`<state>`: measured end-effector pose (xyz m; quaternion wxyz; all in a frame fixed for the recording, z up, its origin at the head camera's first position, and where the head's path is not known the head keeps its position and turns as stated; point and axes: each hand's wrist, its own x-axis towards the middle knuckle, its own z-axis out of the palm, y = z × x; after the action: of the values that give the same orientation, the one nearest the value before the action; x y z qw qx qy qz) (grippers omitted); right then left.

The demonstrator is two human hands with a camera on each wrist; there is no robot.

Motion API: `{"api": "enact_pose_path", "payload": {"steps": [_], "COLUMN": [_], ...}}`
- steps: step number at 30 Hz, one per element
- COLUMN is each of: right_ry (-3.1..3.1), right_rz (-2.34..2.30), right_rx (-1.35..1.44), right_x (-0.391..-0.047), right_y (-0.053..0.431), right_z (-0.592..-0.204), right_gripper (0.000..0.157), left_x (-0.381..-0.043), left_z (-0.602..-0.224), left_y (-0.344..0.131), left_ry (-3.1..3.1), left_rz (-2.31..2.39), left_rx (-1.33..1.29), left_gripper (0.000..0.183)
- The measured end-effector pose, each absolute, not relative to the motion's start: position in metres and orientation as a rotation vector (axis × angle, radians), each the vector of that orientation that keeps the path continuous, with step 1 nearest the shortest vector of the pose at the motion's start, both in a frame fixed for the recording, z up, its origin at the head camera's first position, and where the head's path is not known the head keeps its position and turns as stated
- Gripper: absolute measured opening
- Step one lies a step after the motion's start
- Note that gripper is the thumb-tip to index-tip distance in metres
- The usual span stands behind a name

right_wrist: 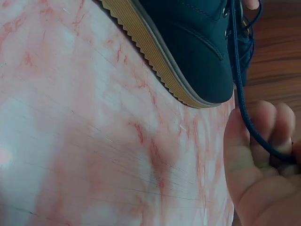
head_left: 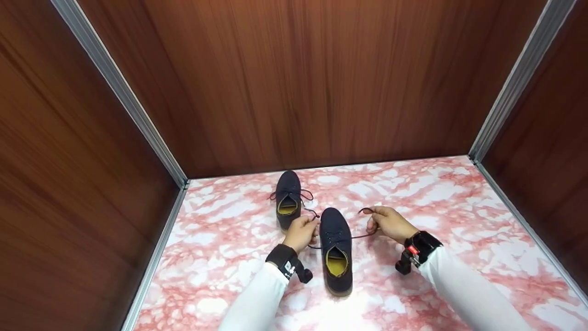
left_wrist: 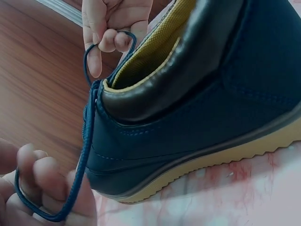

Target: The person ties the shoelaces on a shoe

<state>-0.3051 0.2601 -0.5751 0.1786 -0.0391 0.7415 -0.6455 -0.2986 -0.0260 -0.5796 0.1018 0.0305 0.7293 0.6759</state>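
Note:
A dark blue shoe (head_left: 336,230) with a yellow lining stands upright between the two hands, toe pointing away. Its lace is undone, one end drawn out to each side. On the left, my left hand (head_left: 301,232) grips one lace end, and the cord (left_wrist: 81,174) runs from its curled fingers up to the eyelets. My right hand (head_left: 388,223) pinches the other end off the shoe's right side; that cord (right_wrist: 241,101) crosses its fingers in the right wrist view, and a loose tip sticks out beyond them.
A second dark blue shoe (head_left: 288,184), its lace tied in a bow, stands farther back on the left. Both shoes are on a red-and-white marbled surface (head_left: 427,188). Wood-grain panels (head_left: 294,82) with grey metal edging enclose the back and sides.

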Motion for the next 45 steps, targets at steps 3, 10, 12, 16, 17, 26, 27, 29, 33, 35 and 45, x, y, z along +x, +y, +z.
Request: {"api": "enact_pose_path", "payload": {"steps": [3,10,12,16,17,26,27,29,33,35,45], "right_ry": [2.14,2.256,2.302,2.464,2.506,2.648,2.66,2.685,2.721,2.723,2.681], "right_rz": [-1.774,-1.683,-1.647,-1.542,-1.517,-1.461,-1.458,-1.45,-1.445,-1.445,-1.436], "right_rx": [-0.152,-0.182,-0.184,-0.188,-0.184,-0.166,-0.16,-0.162,-0.177,-0.181,-0.171], "right_x": [-0.306,-0.304,-0.303,-0.305,-0.306,-0.309,-0.309,-0.309,-0.31,-0.311,-0.317], "right_y": [0.26,0.259,0.259,0.26,0.261,0.264,0.263,0.263,0.262,0.261,0.256], "right_z": [-0.574,-0.57,-0.568,-0.564,-0.563,-0.559,-0.558,-0.557,-0.555,-0.553,-0.543], "right_gripper": [0.035,0.016,0.017,0.023,0.025,0.03,0.029,0.029,0.028,0.028,0.02], "left_x": [-0.299,-0.298,-0.297,-0.296,-0.296,-0.291,-0.29,-0.289,-0.289,-0.288,-0.288], "left_z": [-0.577,-0.569,-0.567,-0.566,-0.566,-0.572,-0.572,-0.572,-0.572,-0.572,-0.574], "left_y": [-0.028,-0.036,-0.038,-0.041,-0.042,-0.048,-0.048,-0.049,-0.051,-0.052,-0.057], "left_ry": [2.205,2.365,2.379,2.404,2.41,2.509,2.507,2.49,2.458,2.45,2.249], "left_rz": [1.925,1.69,1.65,1.586,1.572,1.424,1.424,1.429,1.439,1.437,1.53], "left_rx": [0.127,0.217,0.23,0.249,0.25,0.264,0.262,0.243,0.229,0.237,0.277], "left_gripper": [0.023,0.026,0.026,0.027,0.026,0.023,0.024,0.024,0.023,0.023,0.032]}}
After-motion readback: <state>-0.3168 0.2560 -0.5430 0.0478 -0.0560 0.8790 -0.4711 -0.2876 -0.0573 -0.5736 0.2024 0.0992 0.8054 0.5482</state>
